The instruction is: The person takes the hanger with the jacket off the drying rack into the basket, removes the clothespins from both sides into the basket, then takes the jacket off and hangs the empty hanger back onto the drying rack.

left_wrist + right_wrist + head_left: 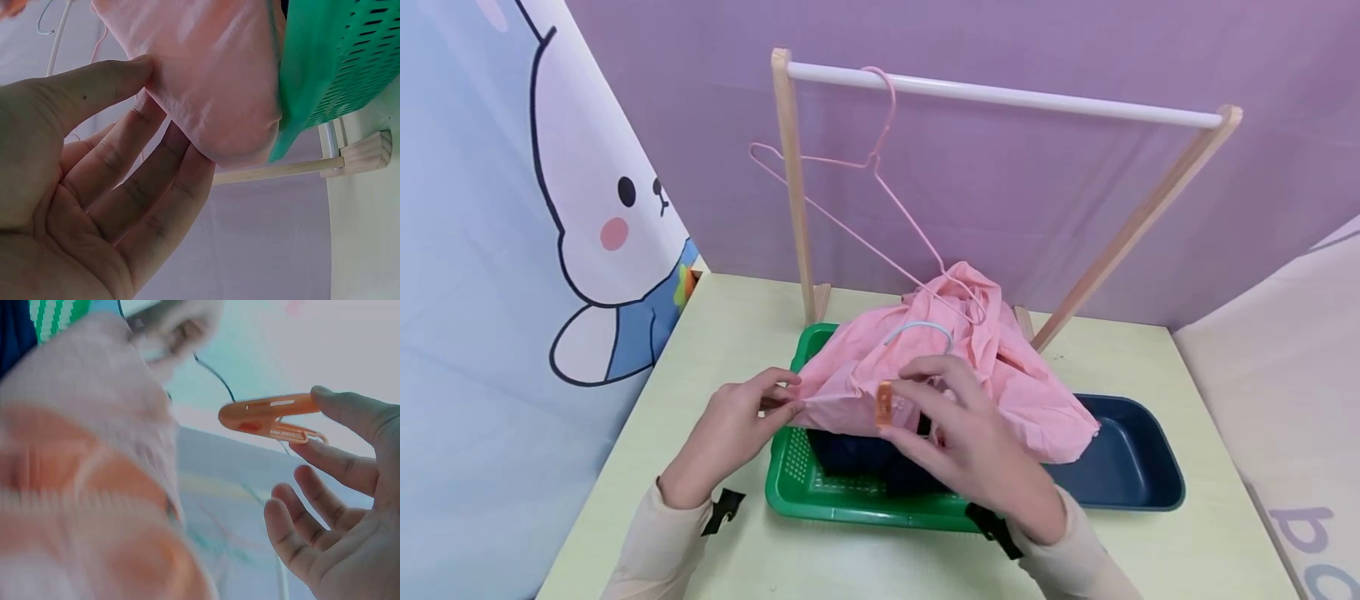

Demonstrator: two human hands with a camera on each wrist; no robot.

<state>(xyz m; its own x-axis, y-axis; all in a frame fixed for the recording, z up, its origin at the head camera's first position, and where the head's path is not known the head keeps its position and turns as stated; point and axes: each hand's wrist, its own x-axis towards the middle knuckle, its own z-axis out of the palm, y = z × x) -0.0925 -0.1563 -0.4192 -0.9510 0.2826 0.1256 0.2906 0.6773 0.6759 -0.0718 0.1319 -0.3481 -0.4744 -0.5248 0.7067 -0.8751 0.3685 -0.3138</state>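
A person's right hand point(973, 429) pinches an orange clip point(884, 404) between thumb and index finger, held up in front of a pink garment point(1030, 400), while the left hand point(741, 417) grips the cloth's edge between thumb and fingers. The right wrist view shows the clip side-on, thumb on one arm and index finger at the other, with the remaining fingers bent loosely beside it and the clip apart from the cloth. The garment spreads over a green basket point(880, 518), its right corner reaching across part of a navy tray point(1120, 458) that sits just beside on the pale tabletop point(1195, 550). Dark blue fabric point(850, 454) lies in the basket below the pink cloth, and a light blue hook point(917, 324) curves against the pink. Behind, a pink hanger point(875, 157) hangs tilted from the white rod point(1000, 95) of a rack with wooden posts point(793, 183), its lower right corner in front of the garment in the head view. A purple backdrop point(1037, 25) rises at the rear; at left, a cartoon rabbit point(587, 208) decorates a light blue panel.
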